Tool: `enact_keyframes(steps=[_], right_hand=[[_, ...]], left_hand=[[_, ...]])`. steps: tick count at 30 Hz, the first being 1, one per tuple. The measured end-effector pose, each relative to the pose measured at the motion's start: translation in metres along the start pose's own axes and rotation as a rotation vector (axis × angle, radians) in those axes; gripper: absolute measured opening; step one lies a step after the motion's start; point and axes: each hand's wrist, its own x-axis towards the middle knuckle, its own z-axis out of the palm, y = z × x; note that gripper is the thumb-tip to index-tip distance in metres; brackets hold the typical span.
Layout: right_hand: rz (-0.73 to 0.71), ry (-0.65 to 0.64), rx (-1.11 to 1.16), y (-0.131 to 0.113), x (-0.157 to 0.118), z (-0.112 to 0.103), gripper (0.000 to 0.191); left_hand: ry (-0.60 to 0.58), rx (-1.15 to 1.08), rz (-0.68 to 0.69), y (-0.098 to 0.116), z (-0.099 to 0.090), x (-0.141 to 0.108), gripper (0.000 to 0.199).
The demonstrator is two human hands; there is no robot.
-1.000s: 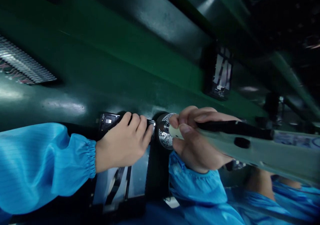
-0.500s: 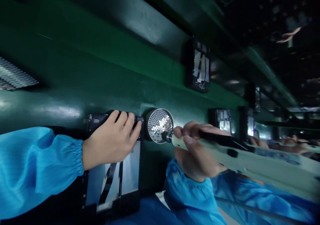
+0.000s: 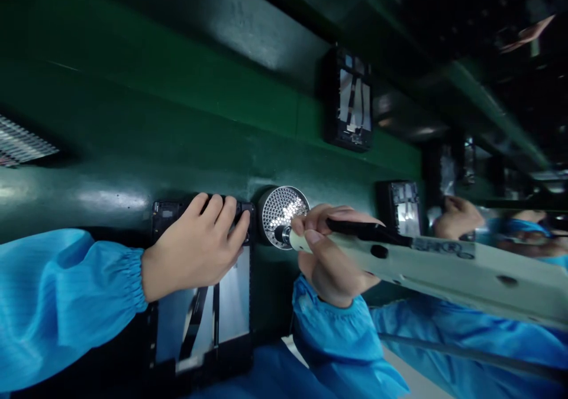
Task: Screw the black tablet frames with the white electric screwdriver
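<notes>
My left hand [image 3: 195, 248] lies across the top of an opened tablet-like device [image 3: 231, 304], fingers curled over its far edge, holding it. Pale battery panels and black ribbon strips show inside its black frame. In my right hand [image 3: 332, 248] is a pale green electric screwdriver [image 3: 426, 269] with a black lever, gripped near its front end. Its tip reaches into a round perforated screw tray [image 3: 284, 212], over the near part of the holed plate. Small shiny screws seem to sit in many holes; whether one is on the tip I cannot tell.
Another opened device [image 3: 352, 100] stands on the green bench [image 3: 213, 144] beyond the tray, and one more [image 3: 403, 206] to the right. A ridged metallic stack [image 3: 22, 141] lies at far left. Co-workers' hands [image 3: 457, 216] and blue sleeves show at right.
My right hand and the screwdriver have shifted slightly left, bringing the tip further over the tray. My left hand stays on the device. A co-worker's hand at right has risen.
</notes>
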Motion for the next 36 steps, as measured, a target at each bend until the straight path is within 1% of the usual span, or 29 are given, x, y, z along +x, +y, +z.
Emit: enact_keyframes(steps=[5,8,10,13,14,16,18,21,25,29,33,36], right_hand=[[-0.030,0.011,-0.042,0.006,-0.001,0.001,0.027],[-0.035,0.002,-0.029,0.006,-0.002,0.000,0.030],[-0.020,-0.011,-0.032,-0.001,0.000,0.000,0.035],[-0.048,-0.047,-0.031,-0.020,0.007,0.004,0.040],[-0.056,-0.059,-0.022,-0.027,0.010,0.007,0.040],[-0.025,-0.081,-0.007,-0.038,0.015,0.015,0.039],[0.010,-0.113,0.001,-0.042,0.017,0.024,0.039],[-0.009,-0.172,-0.003,-0.038,0.015,0.035,0.041],[0.011,-0.247,-0.037,-0.031,0.011,0.039,0.043],[0.002,-0.238,-0.065,-0.028,0.011,0.040,0.040],[-0.013,-0.257,-0.077,-0.025,0.010,0.041,0.043],[-0.017,-0.259,-0.086,-0.023,0.010,0.041,0.041]], left_hand=[[-0.007,-0.001,0.005,0.000,0.000,0.000,0.048],[0.004,-0.003,0.003,0.000,0.000,0.000,0.048],[0.007,-0.008,0.002,0.000,0.000,-0.001,0.048],[0.008,-0.016,0.009,0.000,0.001,-0.001,0.049],[0.008,-0.017,0.011,0.000,0.001,-0.001,0.049],[0.013,-0.017,0.010,0.000,0.001,-0.001,0.049],[0.020,-0.016,0.001,0.000,0.001,-0.001,0.050],[0.030,-0.021,-0.012,0.000,0.002,-0.001,0.049],[0.035,-0.025,-0.005,0.001,0.003,-0.001,0.048],[0.026,-0.024,-0.010,0.003,0.004,-0.001,0.046],[0.020,-0.019,-0.015,0.004,0.005,-0.001,0.046],[0.019,-0.008,-0.019,0.004,0.005,0.000,0.045]])
